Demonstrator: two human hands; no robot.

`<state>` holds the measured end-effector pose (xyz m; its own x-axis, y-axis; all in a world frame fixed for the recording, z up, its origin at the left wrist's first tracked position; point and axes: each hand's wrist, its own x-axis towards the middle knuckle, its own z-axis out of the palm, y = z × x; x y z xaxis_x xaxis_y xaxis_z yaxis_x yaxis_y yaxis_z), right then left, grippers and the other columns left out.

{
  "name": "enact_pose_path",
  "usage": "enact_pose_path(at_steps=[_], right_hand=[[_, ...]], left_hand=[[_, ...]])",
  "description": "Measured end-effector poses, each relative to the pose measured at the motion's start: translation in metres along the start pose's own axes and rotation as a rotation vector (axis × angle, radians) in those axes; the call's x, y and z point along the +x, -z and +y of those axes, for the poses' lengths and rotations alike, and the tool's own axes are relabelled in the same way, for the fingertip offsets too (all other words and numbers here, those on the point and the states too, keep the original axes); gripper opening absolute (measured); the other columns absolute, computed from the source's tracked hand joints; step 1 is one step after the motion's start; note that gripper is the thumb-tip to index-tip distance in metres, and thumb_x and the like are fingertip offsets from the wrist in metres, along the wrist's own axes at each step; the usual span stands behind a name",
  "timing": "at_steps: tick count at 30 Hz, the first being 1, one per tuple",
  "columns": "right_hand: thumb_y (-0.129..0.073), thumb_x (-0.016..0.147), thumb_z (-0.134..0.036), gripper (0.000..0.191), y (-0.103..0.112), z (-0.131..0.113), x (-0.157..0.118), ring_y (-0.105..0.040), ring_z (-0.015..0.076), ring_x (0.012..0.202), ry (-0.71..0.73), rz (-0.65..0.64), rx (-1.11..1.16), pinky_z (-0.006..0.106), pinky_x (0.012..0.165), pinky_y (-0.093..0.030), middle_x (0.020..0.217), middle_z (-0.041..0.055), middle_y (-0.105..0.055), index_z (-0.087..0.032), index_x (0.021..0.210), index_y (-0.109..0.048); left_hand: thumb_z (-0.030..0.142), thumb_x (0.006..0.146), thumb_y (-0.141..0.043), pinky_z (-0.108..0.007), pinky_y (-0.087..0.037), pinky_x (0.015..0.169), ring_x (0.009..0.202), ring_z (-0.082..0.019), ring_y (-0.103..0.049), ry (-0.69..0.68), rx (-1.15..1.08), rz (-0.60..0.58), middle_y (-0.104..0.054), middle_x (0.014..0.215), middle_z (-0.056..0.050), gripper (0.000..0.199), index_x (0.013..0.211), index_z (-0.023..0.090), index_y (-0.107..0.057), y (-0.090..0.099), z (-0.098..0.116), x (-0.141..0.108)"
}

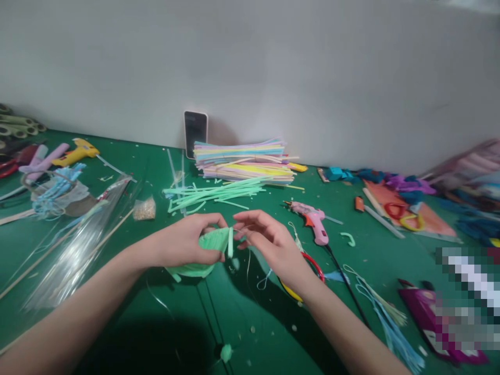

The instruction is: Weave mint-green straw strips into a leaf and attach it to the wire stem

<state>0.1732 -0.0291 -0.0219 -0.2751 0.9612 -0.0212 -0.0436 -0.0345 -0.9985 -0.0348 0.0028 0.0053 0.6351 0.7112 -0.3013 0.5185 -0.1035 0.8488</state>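
Note:
My left hand [191, 239] is closed around a light green craft piece [213, 240] built from rows of fuzzy strips, its thumb across the front. At the piece's right edge, a short green strip [230, 242] stands upright. Close beside that edge is my right hand [265, 239], fingertips pinched on a thin thread [249, 260] that hangs down below them. The exact grip at the fingertips is too small to make out. Under my right wrist lie scissors [314, 266] with red and yellow handles, partly covered by the arm.
Loose green pipe cleaners [219, 194] lie before a multicoloured bundle [242, 161], with a phone [196, 130] leaning on the wall. A pink glue gun [312, 219] is at right, tassels [385, 312] nearer. Leftward are plastic sleeves [78, 245], a bead bag [144, 208] and a yellow glue gun [80, 151].

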Motion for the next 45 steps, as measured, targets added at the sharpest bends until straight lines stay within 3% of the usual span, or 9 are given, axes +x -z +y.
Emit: enact_pose_path(at_steps=[4, 9, 13, 17, 20, 23, 28, 39, 45], right_hand=[[-0.063, 0.082, -0.015, 0.034, -0.001, -0.007, -0.006, -0.066, 0.0186, 0.095, 0.141, -0.006, -0.346, 0.034, 0.083, -0.055, 0.109, 0.0046, -0.068, -0.024, 0.115, -0.062], [-0.061, 0.09, -0.029, 0.01, -0.007, -0.011, -0.01, -0.066, 0.0194, 0.08, 0.266, 0.118, -0.54, 0.034, 0.074, -0.052, 0.088, 0.0029, -0.072, -0.025, 0.09, -0.07], [-0.06, 0.091, -0.033, 0.012, -0.004, -0.01, -0.008, -0.066, 0.0187, 0.079, 0.211, 0.148, -0.461, 0.03, 0.07, -0.051, 0.087, 0.0025, -0.072, -0.024, 0.088, -0.068], [-0.063, 0.089, -0.038, 0.017, 0.0, -0.007, -0.004, -0.066, 0.0172, 0.079, 0.03, 0.024, -0.316, 0.03, 0.072, -0.052, 0.087, 0.0027, -0.071, -0.023, 0.096, -0.067], [-0.061, 0.089, -0.044, 0.025, 0.0, -0.004, -0.001, -0.065, 0.0156, 0.074, -0.135, -0.09, -0.129, 0.029, 0.068, -0.052, 0.081, 0.0032, -0.069, -0.02, 0.087, -0.066], [-0.064, 0.086, -0.048, 0.031, -0.002, -0.004, 0.0, -0.062, 0.0131, 0.066, -0.228, -0.073, -0.017, 0.026, 0.063, -0.051, 0.073, 0.0017, -0.066, -0.019, 0.078, -0.065], [-0.073, 0.078, -0.043, 0.026, -0.003, -0.004, 0.0, -0.058, 0.012, 0.061, -0.22, -0.035, -0.086, 0.024, 0.059, -0.047, 0.065, -0.0003, -0.064, -0.018, 0.076, -0.067], [-0.067, 0.082, -0.04, 0.022, -0.005, -0.005, -0.001, -0.059, 0.0154, 0.066, -0.165, -0.024, -0.24, 0.029, 0.062, -0.046, 0.073, 0.0019, -0.066, -0.018, 0.079, -0.067], [-0.068, 0.082, -0.042, 0.025, 0.002, -0.01, 0.0, -0.06, 0.014, 0.066, -0.1, 0.044, -0.23, 0.027, 0.064, -0.048, 0.069, 0.0005, -0.065, -0.018, 0.077, -0.068]], left_hand=[[0.025, 0.077, -0.066, -0.024, -0.042, 0.066, 0.073, -0.014, -0.058, -0.069, 0.076, 0.054, -0.065, 0.081, 0.004, 0.015, 0.091, 0.021, -0.061, -0.001, 0.002, 0.001], [0.032, 0.086, -0.057, -0.025, -0.044, 0.071, 0.08, -0.017, -0.062, -0.073, -0.019, -0.026, -0.072, 0.083, 0.002, 0.016, 0.088, 0.02, -0.068, -0.006, 0.004, 0.003], [0.033, 0.087, -0.055, -0.025, -0.043, 0.069, 0.078, -0.017, -0.063, -0.019, 0.015, -0.023, -0.073, 0.083, 0.0, 0.023, 0.086, 0.02, -0.073, -0.01, 0.003, 0.004], [0.034, 0.085, -0.057, -0.023, -0.042, 0.066, 0.073, -0.016, -0.061, -0.029, 0.016, -0.009, -0.073, 0.079, 0.001, 0.022, 0.081, 0.019, -0.073, -0.01, 0.005, 0.004], [0.034, 0.084, -0.059, -0.022, -0.041, 0.066, 0.071, -0.015, -0.06, -0.048, -0.031, -0.018, -0.072, 0.076, 0.004, 0.02, 0.081, 0.021, -0.074, -0.01, 0.007, 0.005], [0.035, 0.081, -0.062, -0.022, -0.041, 0.066, 0.071, -0.015, -0.059, -0.044, -0.014, -0.02, -0.071, 0.074, 0.003, 0.02, 0.083, 0.021, -0.076, -0.011, 0.006, 0.006], [0.034, 0.078, -0.062, -0.023, -0.039, 0.061, 0.068, -0.016, -0.055, 0.005, 0.046, -0.022, -0.067, 0.072, 0.001, 0.02, 0.081, 0.019, -0.075, -0.013, 0.001, 0.007], [0.043, 0.075, -0.067, -0.022, -0.033, 0.052, 0.059, -0.013, -0.045, 0.029, 0.054, 0.01, -0.053, 0.063, 0.003, 0.027, 0.073, 0.017, -0.069, -0.014, 0.0, 0.008], [0.044, 0.08, -0.066, -0.021, -0.032, 0.053, 0.06, -0.011, -0.043, 0.005, -0.079, -0.013, -0.054, 0.069, 0.004, 0.029, 0.092, 0.018, -0.067, -0.005, 0.001, 0.005]])
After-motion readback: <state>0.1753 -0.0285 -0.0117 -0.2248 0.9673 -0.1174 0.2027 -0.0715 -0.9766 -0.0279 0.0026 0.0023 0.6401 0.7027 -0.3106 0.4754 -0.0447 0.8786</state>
